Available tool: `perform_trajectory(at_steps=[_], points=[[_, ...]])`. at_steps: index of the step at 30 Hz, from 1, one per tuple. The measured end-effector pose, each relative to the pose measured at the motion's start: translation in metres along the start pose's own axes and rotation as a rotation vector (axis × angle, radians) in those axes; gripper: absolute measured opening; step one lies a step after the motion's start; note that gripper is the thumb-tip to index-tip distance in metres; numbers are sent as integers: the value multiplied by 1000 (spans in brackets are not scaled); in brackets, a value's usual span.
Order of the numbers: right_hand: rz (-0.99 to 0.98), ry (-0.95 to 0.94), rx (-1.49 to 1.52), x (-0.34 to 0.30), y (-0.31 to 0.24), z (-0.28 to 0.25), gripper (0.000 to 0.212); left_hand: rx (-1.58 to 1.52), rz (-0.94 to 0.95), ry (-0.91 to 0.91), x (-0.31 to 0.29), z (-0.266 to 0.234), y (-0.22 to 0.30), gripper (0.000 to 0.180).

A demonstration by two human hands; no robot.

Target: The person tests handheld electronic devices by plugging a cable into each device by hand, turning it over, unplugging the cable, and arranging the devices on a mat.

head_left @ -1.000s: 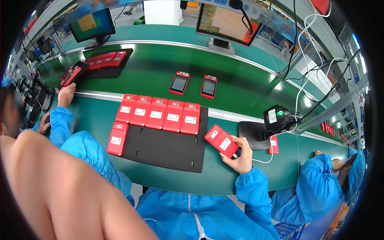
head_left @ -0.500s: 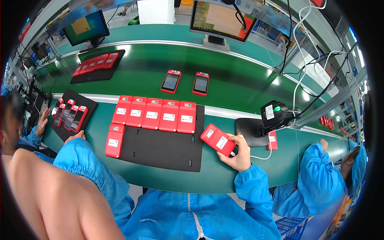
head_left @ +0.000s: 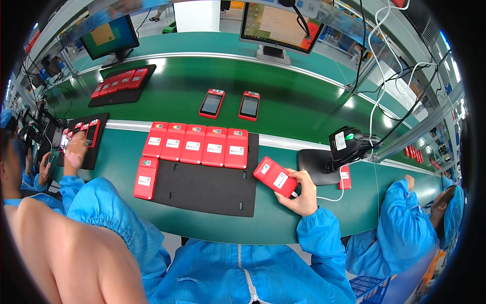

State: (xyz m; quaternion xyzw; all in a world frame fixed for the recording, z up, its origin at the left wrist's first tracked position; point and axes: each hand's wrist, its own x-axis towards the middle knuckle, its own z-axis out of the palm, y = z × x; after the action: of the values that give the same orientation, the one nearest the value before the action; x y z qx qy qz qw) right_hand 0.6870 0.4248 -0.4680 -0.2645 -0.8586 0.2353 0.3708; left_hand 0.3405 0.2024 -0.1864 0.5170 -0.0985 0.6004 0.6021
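My right hand grips a red handheld terminal by its right end, thumb below and fingers above. Its labelled back faces up. A white cable runs to its lower end beside my fingers. To its left, a black mat bears a row of red terminals, backs up, and one more terminal lies at its left edge. Raised very near the camera, my left hand is a large blurred shape at the lower left; its fingertips are hidden.
A barcode scanner stands on a black base to the right, with a red terminal behind it. Two screen-up terminals lie on the green belt. Monitors stand beyond. Co-workers sit on both sides; one's hand is at the left mat.
At the left, the co-worker's hand has moved onto the terminals, and their mat has turned and shifted left. The two belt terminals have slid slightly left. My right hand stays still.
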Motion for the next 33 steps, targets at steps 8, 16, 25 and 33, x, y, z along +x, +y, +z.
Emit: perform_trajectory(at_steps=[8, 16, 25, 33], points=[[30, -18, 46, -2, 2, -1, 64, 18, -77, -42, 14, 14, 3, 37], [-7, -12, 145, 2, -12, 3, 66, 1037, -317, 380, -58, -145, -157, 41], [57, -159, 407, 35, -30, 31, 73, 880, -321, 506, -111, -180, -215, 87], [117, -99, 294, 39, -28, 44, 73, 947, -144, 593, -121, -178, -218, 83]])
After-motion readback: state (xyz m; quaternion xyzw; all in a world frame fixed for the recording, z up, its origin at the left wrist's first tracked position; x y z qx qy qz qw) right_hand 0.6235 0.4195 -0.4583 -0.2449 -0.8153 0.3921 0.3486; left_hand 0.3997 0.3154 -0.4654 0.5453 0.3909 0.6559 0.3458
